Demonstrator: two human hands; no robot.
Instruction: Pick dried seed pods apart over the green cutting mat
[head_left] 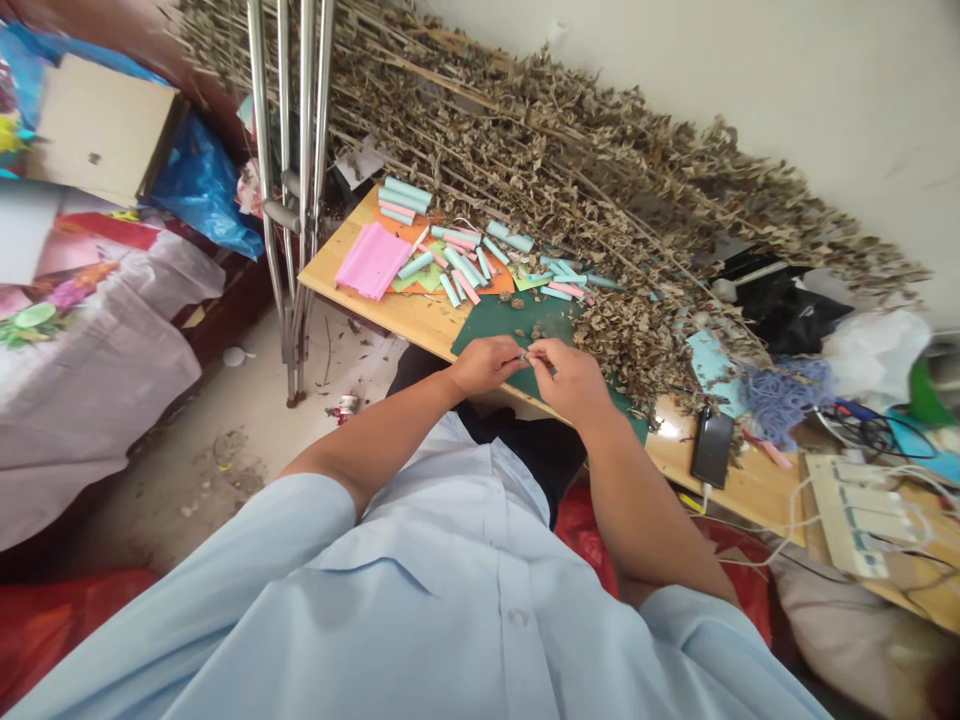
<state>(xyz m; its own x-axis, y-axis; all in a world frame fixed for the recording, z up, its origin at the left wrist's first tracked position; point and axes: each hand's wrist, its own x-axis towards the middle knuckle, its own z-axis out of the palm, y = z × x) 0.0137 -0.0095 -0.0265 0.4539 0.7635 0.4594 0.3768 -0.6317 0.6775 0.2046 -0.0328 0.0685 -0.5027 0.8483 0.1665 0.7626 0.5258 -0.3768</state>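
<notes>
My left hand point(484, 365) and my right hand point(566, 375) meet over the front edge of a green mat point(480, 325). Fingertips of both are pinched together around a small bluish piece point(523, 356), mostly hidden and too small to name. Just beyond them, a few crumbled brown clumps point(517, 302) of dried leaf lie on the mat. A heap of dried leaves point(619, 335) sits beside my right hand. Further back on the table are several light blue and pink paper rolls point(465, 265), some lying on orange and green sheets, with a pink paper stack point(373, 260) to their left.
Long bundles of dried leafy stalks point(525, 130) lean along the wall behind the table point(330, 275). Metal crutches point(289, 200) stand at the left. A phone point(712, 447) on a cable, blue yarn point(787, 398) and a power strip point(847, 515) lie to the right.
</notes>
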